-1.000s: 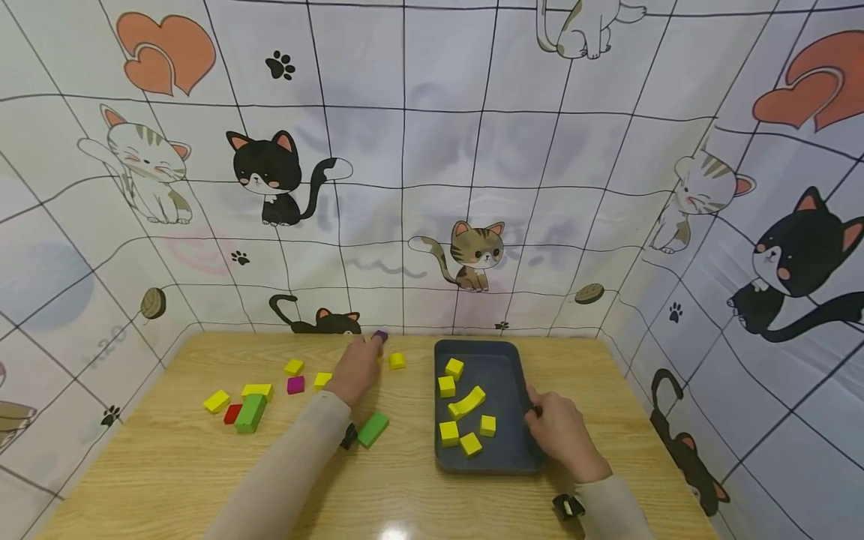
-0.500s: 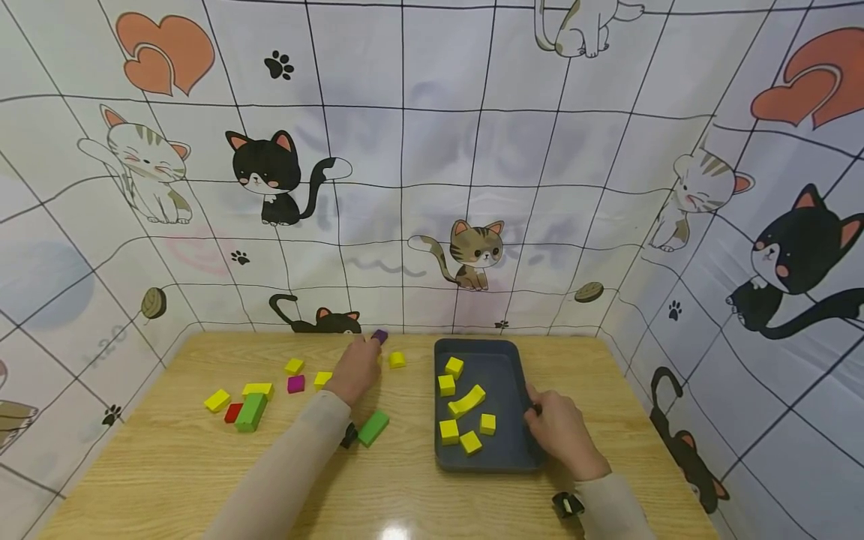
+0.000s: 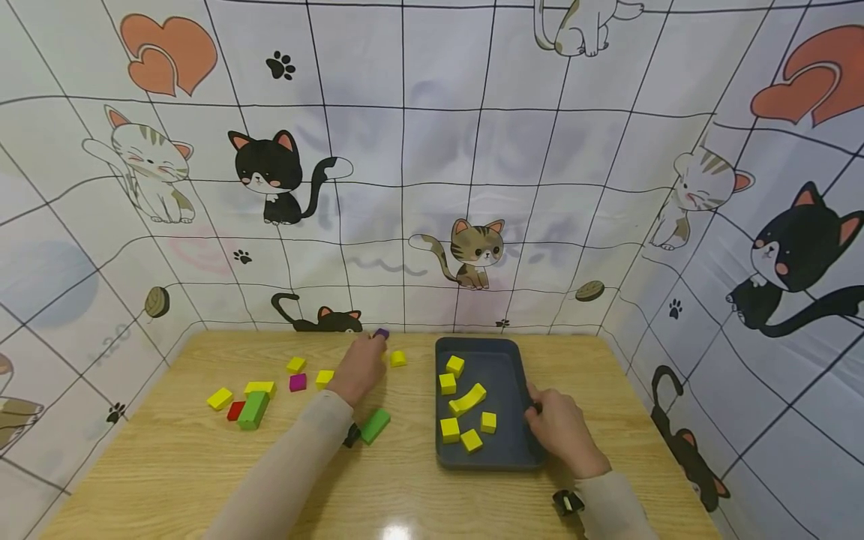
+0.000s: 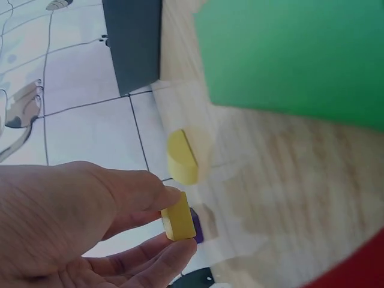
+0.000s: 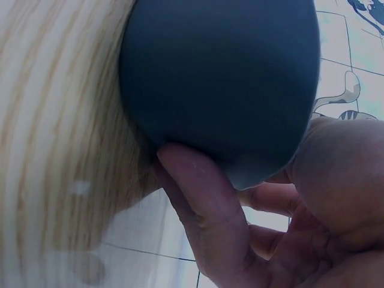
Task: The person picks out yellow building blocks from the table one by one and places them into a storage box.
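My left hand (image 3: 360, 369) is at the back of the table and pinches a small yellow block (image 4: 179, 219) between thumb and fingers. Just behind that block, a purple block (image 4: 197, 227) is partly hidden. A rounded yellow block (image 4: 182, 159) stands a short way off, touching nothing. With my right hand (image 3: 565, 431) I grip the right side of a dark grey tray (image 3: 508, 375), the thumb at its rim. Inside the tray lie several yellow blocks (image 3: 449, 430), one of them a curved yellow block (image 3: 467, 400).
Left of my left arm lie a magenta block (image 3: 298, 382), a red block (image 3: 235, 410), a green block (image 3: 253, 410) and several yellow blocks (image 3: 220, 398). Another green block (image 3: 375, 426) is beside my left wrist. A cat-print cloth (image 3: 405, 165) encloses the table (image 3: 405, 502) behind and at both sides.
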